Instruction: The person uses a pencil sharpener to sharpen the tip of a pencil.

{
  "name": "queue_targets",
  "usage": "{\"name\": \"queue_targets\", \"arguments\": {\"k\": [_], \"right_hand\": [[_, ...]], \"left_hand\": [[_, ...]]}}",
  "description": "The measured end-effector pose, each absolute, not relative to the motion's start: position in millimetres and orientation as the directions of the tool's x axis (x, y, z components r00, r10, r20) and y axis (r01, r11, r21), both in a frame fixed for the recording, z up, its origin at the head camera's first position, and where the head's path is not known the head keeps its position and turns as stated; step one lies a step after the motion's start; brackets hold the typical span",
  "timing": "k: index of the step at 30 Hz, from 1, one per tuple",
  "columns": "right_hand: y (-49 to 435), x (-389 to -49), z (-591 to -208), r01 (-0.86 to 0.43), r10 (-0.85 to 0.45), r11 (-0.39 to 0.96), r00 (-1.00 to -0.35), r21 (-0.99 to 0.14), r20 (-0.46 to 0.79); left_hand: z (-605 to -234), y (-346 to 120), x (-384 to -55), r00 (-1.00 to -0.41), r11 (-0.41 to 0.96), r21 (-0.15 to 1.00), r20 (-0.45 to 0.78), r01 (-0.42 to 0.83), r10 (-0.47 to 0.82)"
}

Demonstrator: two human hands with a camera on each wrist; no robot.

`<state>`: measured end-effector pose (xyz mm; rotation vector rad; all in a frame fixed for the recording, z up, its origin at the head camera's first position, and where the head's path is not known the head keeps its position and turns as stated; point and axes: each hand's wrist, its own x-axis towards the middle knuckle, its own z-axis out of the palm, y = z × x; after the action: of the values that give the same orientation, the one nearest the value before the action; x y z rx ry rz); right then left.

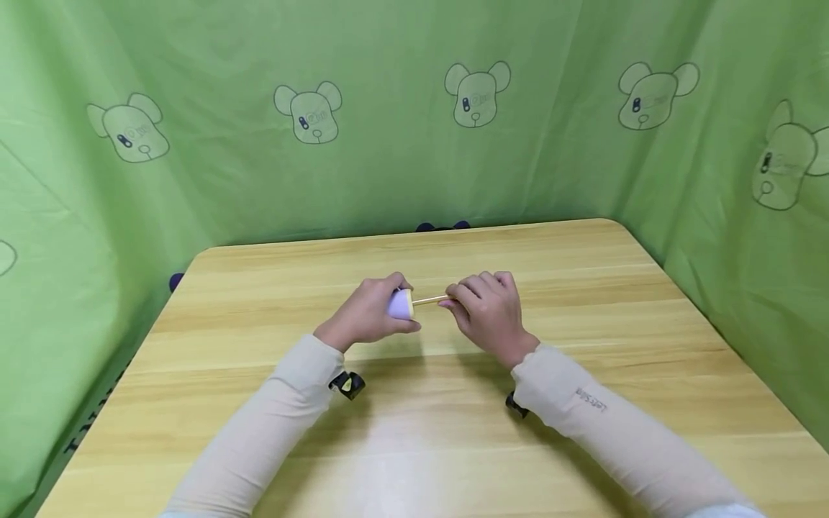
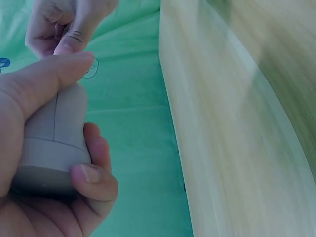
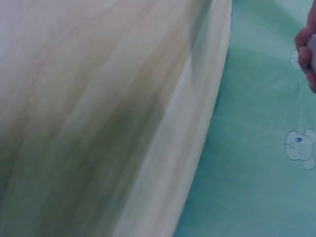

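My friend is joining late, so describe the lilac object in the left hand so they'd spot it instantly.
Find the wooden table before the green curtain. Over it, the left hand grips the lilac object, yellow-rimmed end facing the right hand. Its lilac colour sets it apart from the thin golden rod between it and that hand.

You could pass beyond the lilac handle [image 1: 399,306], but your left hand [image 1: 372,311] blocks its left, and the rod [image 1: 429,301] and right hand [image 1: 490,313] its right.
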<state>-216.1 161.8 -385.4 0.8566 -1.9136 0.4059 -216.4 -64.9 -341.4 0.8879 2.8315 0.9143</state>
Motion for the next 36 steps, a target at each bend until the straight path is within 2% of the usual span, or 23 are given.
{"name": "queue_targets", "arguments": {"k": [6, 12, 18, 21, 24, 29, 33, 36], "right_hand": [[164, -218, -391, -0.755, -0.406, 0.635, -0.15, 0.16, 0.902], [164, -219, -397, -0.726, -0.386, 0.656, -0.089, 0.205, 0.918], [165, -222, -402, -0.675, -0.361, 0.685, 0.011, 0.273, 0.933], [165, -223, -403, -0.669, -0.367, 0.685, 0.025, 0.288, 0.93], [164, -222, -403, -0.671, -0.38, 0.684, 0.009, 0.287, 0.925], [166, -219, -401, -0.693, -0.408, 0.679, -0.083, 0.242, 0.909], [165, -215, -395, -0.706, -0.426, 0.685, -0.187, 0.18, 0.885], [163, -212, -388, -0.715, -0.429, 0.693, -0.305, 0.092, 0.85]], "left_hand": [[-336, -64, -215, -0.838, 0.657, 0.583, 0.077, 0.478, 0.541], [-336, -62, -216, -0.829, 0.665, 0.571, 0.049, 0.481, 0.557], [-340, -56, -215, -0.811, 0.653, 0.563, 0.055, 0.507, 0.582], [-342, -54, -215, -0.812, 0.652, 0.562, 0.062, 0.509, 0.58], [-345, -53, -214, -0.816, 0.656, 0.56, 0.066, 0.507, 0.574], [-350, -51, -213, -0.822, 0.665, 0.543, 0.089, 0.513, 0.562], [-354, -51, -211, -0.821, 0.673, 0.508, 0.137, 0.538, 0.554], [-353, -53, -212, -0.817, 0.688, 0.457, 0.182, 0.564, 0.548]]}}
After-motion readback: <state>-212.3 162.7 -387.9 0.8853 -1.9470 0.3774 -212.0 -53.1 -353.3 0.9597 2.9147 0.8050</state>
